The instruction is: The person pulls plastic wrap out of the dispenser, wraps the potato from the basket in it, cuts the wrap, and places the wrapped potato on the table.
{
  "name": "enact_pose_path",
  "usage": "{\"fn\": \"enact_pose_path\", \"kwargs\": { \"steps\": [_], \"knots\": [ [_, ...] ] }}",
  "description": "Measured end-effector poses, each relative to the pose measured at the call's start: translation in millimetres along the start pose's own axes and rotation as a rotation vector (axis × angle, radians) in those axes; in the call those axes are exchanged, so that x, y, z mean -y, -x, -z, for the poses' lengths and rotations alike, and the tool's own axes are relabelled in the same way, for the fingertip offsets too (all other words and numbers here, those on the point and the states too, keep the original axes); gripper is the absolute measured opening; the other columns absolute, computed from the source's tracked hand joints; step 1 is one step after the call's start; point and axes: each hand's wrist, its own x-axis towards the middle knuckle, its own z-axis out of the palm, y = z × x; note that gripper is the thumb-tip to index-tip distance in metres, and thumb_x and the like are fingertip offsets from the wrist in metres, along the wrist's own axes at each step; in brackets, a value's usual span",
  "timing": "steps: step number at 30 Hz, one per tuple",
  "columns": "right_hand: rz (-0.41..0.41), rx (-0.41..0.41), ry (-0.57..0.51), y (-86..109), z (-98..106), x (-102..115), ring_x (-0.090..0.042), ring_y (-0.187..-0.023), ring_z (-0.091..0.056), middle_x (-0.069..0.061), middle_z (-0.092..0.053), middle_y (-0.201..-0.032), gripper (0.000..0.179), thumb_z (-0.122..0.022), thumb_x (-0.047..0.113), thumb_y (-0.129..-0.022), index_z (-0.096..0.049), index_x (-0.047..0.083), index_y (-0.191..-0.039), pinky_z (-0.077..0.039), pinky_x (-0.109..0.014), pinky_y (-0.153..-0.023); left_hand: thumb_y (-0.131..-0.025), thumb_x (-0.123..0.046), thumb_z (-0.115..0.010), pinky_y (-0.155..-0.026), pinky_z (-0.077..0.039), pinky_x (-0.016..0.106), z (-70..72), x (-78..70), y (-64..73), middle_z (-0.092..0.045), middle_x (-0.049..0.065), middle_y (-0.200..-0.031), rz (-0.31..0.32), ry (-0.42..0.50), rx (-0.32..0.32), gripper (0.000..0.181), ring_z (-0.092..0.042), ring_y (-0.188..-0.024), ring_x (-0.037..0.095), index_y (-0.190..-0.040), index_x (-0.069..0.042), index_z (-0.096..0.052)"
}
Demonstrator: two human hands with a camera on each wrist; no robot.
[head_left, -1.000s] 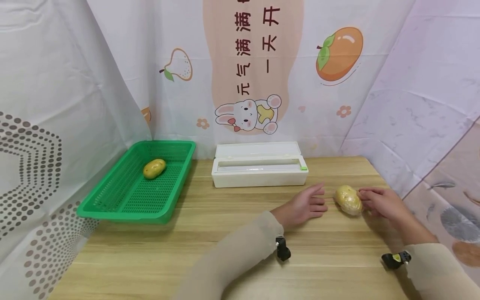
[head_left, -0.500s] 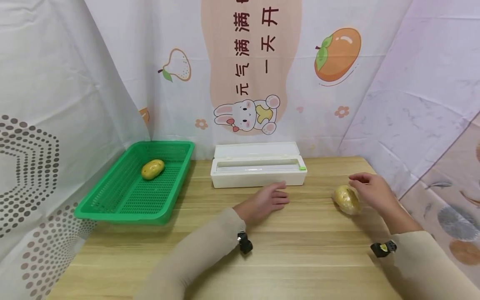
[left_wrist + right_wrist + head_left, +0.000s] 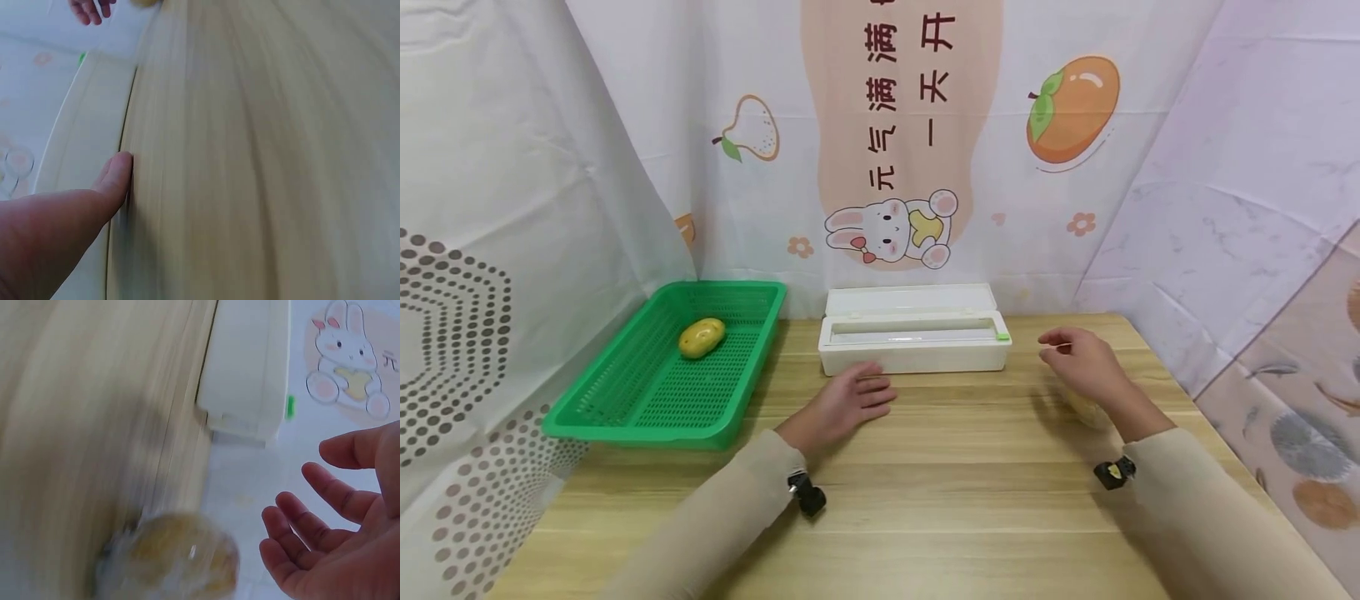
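Observation:
A white cling film dispenser (image 3: 917, 360) stands at the back of the table with its lid raised and a pale roll inside. My left hand (image 3: 841, 403) is at its front left, fingers loosely extended and holding nothing; in the left wrist view the thumb (image 3: 114, 181) lies along the box's lower edge, contact unclear. To the dispenser's right, my right hand (image 3: 1088, 365) hovers with relaxed, slightly bent fingers and nothing in them. Beneath that hand, partly hidden, sits a potato wrapped in clear film (image 3: 1084, 411); the right wrist view shows the wrapped potato (image 3: 181, 556) apart from the fingers.
A green plastic basket (image 3: 747, 379) stands at the left of the wooden table (image 3: 940, 500), with one bare potato (image 3: 702, 337) inside. A printed curtain (image 3: 760, 208) hangs directly behind the dispenser, and fabric encloses both sides. The dispenser carries a small green tab (image 3: 1002, 337).
The right hand has let go of the wrapped potato, lifted and moved left above it. My left hand has travelled left from near the potato to the front of the dispenser.

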Motion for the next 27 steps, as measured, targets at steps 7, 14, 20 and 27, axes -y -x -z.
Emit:
{"fn": "enact_pose_path", "kwargs": {
  "steps": [7,14,20,27],
  "knots": [
    [0.031,0.038,0.009,-22.5,-17.2,18.7,-0.046,-0.126,-0.059,-0.024,-0.063,-0.137,0.036,-0.060,0.021,-0.100,-0.065,0.001,-0.130,-0.050,-0.059,-0.102,-0.111,-0.044,-0.041,-0.120,-0.030,0.063,38.6,-13.4,20.3,-0.018,0.028,-0.167,-0.026,0.063,-0.079,0.075,-0.029,-0.153,0.046,-0.161,0.003,-0.012],
    [0.073,0.064,0.014,-41.4,-30.7,25.3,-0.044,-0.123,-0.063,-0.023,-0.063,-0.138,0.037,-0.059,0.018,-0.099,-0.064,0.000,-0.132,-0.053,-0.057,-0.100,-0.110,-0.047,-0.043,-0.118,-0.033,0.063,49.3,-20.6,26.8,-0.018,0.027,-0.168,-0.011,0.059,-0.107,0.078,-0.028,-0.154,0.043,-0.162,0.002,-0.013],
    [0.156,0.051,0.089,-51.1,-40.1,25.7,-0.043,-0.117,-0.064,-0.027,-0.066,-0.128,0.037,-0.060,0.014,-0.096,-0.067,-0.003,-0.128,-0.054,-0.055,-0.094,-0.110,-0.049,-0.042,-0.115,-0.037,0.064,48.2,-21.6,24.7,-0.018,0.028,-0.167,-0.025,-0.002,-0.115,0.080,-0.027,-0.154,0.044,-0.162,0.003,-0.011],
    [0.172,0.052,0.129,-52.9,-39.7,30.0,-0.043,-0.113,-0.062,-0.030,-0.062,-0.126,0.039,-0.064,0.017,-0.097,-0.066,-0.001,-0.132,-0.053,-0.054,-0.090,-0.104,-0.026,-0.056,-0.088,-0.061,0.041,38.7,-31.3,18.9,-0.060,0.025,-0.134,-0.109,-0.514,-0.393,0.047,-0.068,-0.116,0.035,-0.141,0.002,-0.050]
  ]
}}
